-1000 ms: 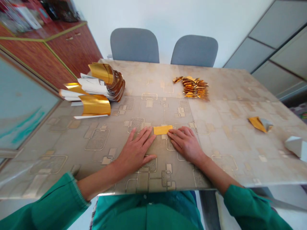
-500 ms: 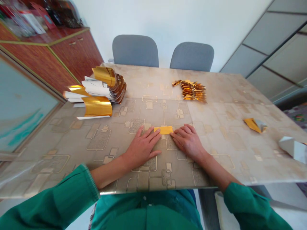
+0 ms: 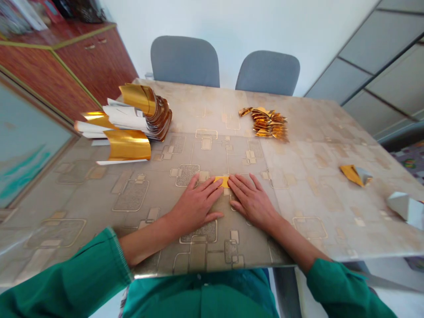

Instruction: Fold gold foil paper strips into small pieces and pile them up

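Observation:
A small folded strip of gold paper (image 3: 221, 181) lies flat on the patterned tablecloth in front of me. My left hand (image 3: 195, 204) rests flat with its fingertips on the strip's left end, fingers stretched out. From the other side, the fingers of my right hand (image 3: 253, 201) lie flat over the strip's right end, covering it. Only the middle of the strip shows between the two hands. Beyond it, to the right, sits a cluster of folded gold paper pieces (image 3: 268, 123).
At the back left is a thick stack of gold-and-white paper sheets (image 3: 132, 115), with a curled gold sheet (image 3: 129, 145) at its front. A folded gold and silver piece (image 3: 356, 175) and a white folded paper (image 3: 406, 207) lie to the right. Two grey chairs (image 3: 185, 62) stand behind the table (image 3: 311, 132).
My right hand has slid left and flattened over the strip's right end, its fingers now stretched out. My left hand stays on the left end. The view has shifted slightly.

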### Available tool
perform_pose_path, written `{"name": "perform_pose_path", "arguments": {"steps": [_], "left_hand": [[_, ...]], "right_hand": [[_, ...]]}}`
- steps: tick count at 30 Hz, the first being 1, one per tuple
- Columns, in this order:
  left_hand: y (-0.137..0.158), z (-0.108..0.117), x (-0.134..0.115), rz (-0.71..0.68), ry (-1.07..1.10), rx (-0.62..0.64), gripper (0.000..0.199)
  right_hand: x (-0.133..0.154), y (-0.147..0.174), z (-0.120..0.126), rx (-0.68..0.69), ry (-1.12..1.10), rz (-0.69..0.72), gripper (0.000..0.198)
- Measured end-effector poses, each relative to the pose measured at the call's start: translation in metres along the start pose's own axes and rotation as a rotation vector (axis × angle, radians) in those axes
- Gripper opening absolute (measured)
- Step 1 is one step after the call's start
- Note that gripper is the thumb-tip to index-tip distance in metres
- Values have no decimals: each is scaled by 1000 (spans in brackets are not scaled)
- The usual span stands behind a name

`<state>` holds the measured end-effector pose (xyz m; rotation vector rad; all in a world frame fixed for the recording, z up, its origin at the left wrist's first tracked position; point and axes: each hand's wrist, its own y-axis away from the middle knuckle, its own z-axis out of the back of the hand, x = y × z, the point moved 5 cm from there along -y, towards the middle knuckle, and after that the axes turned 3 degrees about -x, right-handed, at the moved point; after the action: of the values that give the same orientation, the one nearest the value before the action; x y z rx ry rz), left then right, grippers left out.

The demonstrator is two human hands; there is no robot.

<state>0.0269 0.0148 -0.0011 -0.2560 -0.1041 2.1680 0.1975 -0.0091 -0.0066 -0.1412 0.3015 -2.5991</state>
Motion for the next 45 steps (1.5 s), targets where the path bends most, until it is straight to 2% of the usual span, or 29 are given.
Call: {"name": "perform_pose_path", "arguments": {"steps": [10, 21, 25, 27, 30, 33, 36, 39, 42, 45], "left_hand": [[-1, 6, 3, 32, 19, -17, 59], [2, 8, 4, 96, -7, -41, 60], [3, 7, 6, 111, 9, -56, 60], [1, 8, 7, 121, 35, -67, 56], [-8, 12, 13, 134, 102, -109, 38], [-22, 16, 23, 152, 176, -172, 22], [-32, 16, 34, 190, 224, -245, 25], [-35, 12, 41, 198, 213, -253, 36], [-34, 10, 41, 184, 238, -232, 26], [-31, 14, 39, 195, 294, -262, 17]], "right_hand": [[-15, 14, 5, -43, -3, -92, 47], [-14, 13, 10, -107, -16, -142, 39], [-17, 0, 20, -143, -63, -172, 30], [-21, -14, 23, -106, -98, -180, 24], [-28, -36, 24, -14, -80, -207, 17], [-34, -47, 21, 3, -106, -264, 8], [-38, -44, 16, -19, -175, -339, 13], [-36, -39, 11, -52, -223, -354, 17], [-32, -37, 11, -64, -256, -346, 14], [-29, -38, 13, -56, -318, -347, 12]]}}
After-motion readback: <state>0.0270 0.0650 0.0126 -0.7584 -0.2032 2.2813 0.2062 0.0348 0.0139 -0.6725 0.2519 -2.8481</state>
